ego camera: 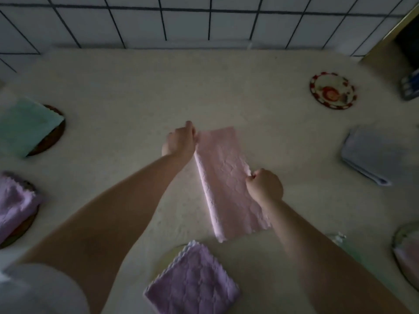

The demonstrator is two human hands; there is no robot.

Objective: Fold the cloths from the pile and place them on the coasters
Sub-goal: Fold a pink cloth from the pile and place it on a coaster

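A pink cloth [223, 177] lies folded into a long strip on the middle of the cream table. My left hand [180, 140] pinches its far left corner. My right hand [265, 184] pinches its right edge about halfway along. A red-rimmed round coaster [332, 92] lies bare at the far right. A folded purple cloth [192, 283] rests on a coaster at the near edge. A green folded cloth [25, 124] covers a dark coaster [53, 134] at the left. Another purple cloth [13, 203] lies on a coaster at the near left.
A grey-blue folded cloth [374, 152] lies at the right. A round coaster with a pink cloth [408, 252] is cut by the right edge. A white tiled wall [181, 21] backs the table. A dark object [410, 87] stands at the far right.
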